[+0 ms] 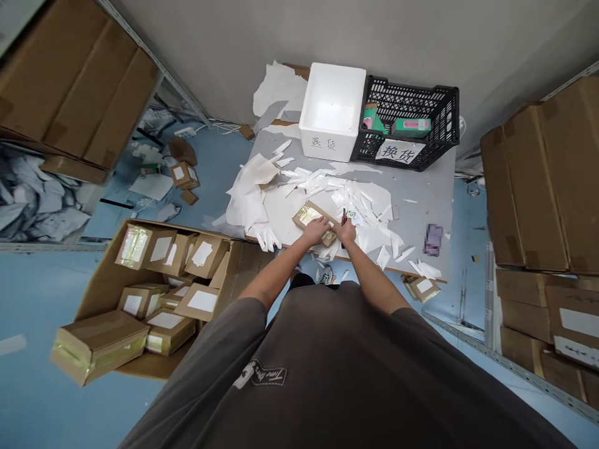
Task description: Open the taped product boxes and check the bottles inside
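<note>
A small cardboard box [303,212] with a label and yellowish tape lies tilted at the front edge of the grey table [423,206]. My left hand [317,231] rests on the top of this box, its fingers bent over the label side. Just to the right, my right hand [345,231] is closed around a red and black cutter [344,217], close to the box's right end. Torn white paper strips [322,181] lie behind and beside both hands.
At the table's back stand a white foam box [332,134] and a black crate [407,100] holding green boxes. A large carton [100,274] full of small parcels sits at the left. Shelves with cartons [538,187] flank both sides. A blurred purple item [433,240] lies right.
</note>
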`<action>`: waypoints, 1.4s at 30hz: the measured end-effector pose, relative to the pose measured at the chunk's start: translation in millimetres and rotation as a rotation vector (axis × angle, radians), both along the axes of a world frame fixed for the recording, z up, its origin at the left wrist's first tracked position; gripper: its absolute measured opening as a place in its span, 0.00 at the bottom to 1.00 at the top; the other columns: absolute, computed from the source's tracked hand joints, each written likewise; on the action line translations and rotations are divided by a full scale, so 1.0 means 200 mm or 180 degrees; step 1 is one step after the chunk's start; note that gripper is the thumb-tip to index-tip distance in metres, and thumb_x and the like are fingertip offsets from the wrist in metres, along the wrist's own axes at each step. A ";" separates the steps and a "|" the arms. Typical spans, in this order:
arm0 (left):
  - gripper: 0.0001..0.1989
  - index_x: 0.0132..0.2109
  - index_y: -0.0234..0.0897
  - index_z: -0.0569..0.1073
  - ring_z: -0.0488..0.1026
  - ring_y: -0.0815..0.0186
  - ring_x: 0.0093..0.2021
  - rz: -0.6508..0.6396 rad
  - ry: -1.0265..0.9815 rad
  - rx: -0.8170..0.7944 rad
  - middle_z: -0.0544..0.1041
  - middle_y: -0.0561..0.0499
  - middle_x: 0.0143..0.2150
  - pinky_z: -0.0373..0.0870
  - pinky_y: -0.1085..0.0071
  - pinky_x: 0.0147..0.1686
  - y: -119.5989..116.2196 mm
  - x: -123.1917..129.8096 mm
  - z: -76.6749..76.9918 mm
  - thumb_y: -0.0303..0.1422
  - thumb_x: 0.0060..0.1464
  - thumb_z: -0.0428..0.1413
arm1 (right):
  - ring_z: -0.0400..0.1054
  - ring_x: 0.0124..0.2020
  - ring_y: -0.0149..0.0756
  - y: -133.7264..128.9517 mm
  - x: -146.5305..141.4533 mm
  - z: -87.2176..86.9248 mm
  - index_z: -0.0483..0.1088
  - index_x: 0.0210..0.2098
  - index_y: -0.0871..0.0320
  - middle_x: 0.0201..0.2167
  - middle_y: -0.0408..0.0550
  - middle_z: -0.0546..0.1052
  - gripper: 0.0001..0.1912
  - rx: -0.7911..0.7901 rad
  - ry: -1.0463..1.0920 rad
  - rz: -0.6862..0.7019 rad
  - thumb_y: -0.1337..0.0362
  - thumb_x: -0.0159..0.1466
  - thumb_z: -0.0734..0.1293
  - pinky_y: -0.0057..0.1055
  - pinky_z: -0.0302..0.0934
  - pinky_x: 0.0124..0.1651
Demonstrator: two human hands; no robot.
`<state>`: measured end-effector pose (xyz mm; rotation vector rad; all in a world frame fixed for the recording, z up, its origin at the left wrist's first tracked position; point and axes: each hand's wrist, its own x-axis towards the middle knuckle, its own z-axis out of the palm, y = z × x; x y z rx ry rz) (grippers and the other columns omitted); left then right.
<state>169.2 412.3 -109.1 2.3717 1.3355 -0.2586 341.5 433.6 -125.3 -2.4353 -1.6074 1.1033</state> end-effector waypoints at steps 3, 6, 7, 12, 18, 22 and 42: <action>0.31 0.64 0.36 0.76 0.65 0.49 0.76 0.0134 -0.0048 0.0055 0.67 0.38 0.76 0.63 0.57 0.73 -0.07 -0.02 0.01 0.25 0.52 0.66 | 0.79 0.52 0.53 -0.01 0.04 0.01 0.67 0.55 0.56 0.50 0.60 0.83 0.31 0.0086 0.0185 0.0173 0.48 0.63 0.80 0.36 0.71 0.49; 0.28 0.61 0.35 0.77 0.66 0.48 0.76 0.0309 -0.0129 0.0042 0.60 0.36 0.81 0.66 0.55 0.73 -0.10 -0.03 0.01 0.24 0.52 0.67 | 0.80 0.36 0.43 -0.06 0.15 0.04 0.66 0.54 0.54 0.40 0.51 0.83 0.23 0.0039 0.0799 0.0318 0.45 0.73 0.71 0.32 0.71 0.39; 0.28 0.61 0.35 0.77 0.66 0.48 0.77 0.0340 -0.0133 0.0047 0.59 0.35 0.82 0.66 0.54 0.73 -0.11 -0.03 0.01 0.24 0.51 0.67 | 0.78 0.30 0.40 -0.08 0.19 0.04 0.66 0.54 0.53 0.35 0.47 0.82 0.20 -0.0063 0.1046 0.0359 0.45 0.76 0.66 0.31 0.70 0.35; 0.32 0.63 0.32 0.75 0.66 0.46 0.77 0.0229 -0.0002 0.0034 0.61 0.33 0.80 0.68 0.55 0.73 -0.10 -0.01 0.03 0.23 0.50 0.67 | 0.68 0.19 0.36 -0.20 0.32 0.07 0.69 0.47 0.53 0.21 0.37 0.72 0.15 -0.0776 0.1736 0.0902 0.49 0.81 0.60 0.29 0.66 0.29; 0.31 0.63 0.33 0.75 0.68 0.46 0.75 0.0219 0.0034 0.0007 0.63 0.34 0.79 0.70 0.54 0.71 -0.08 0.00 0.05 0.26 0.53 0.68 | 0.64 0.17 0.33 -0.23 0.30 0.05 0.69 0.42 0.54 0.20 0.36 0.70 0.12 -0.0657 0.1498 0.1099 0.56 0.80 0.62 0.27 0.61 0.27; 0.35 0.65 0.35 0.74 0.67 0.45 0.76 0.0250 0.0074 -0.0105 0.62 0.34 0.80 0.72 0.54 0.70 -0.06 0.01 0.05 0.27 0.50 0.71 | 0.62 0.16 0.32 -0.19 0.31 0.06 0.68 0.41 0.54 0.18 0.36 0.69 0.12 -0.0919 0.1517 0.1200 0.55 0.80 0.63 0.27 0.58 0.24; 0.33 0.63 0.37 0.74 0.68 0.46 0.75 0.0095 0.0150 -0.0055 0.62 0.36 0.80 0.73 0.57 0.68 -0.07 -0.03 0.06 0.29 0.51 0.71 | 0.63 0.17 0.34 -0.23 0.23 0.08 0.66 0.38 0.54 0.17 0.38 0.68 0.16 -0.0965 0.1479 0.1268 0.50 0.78 0.65 0.27 0.59 0.24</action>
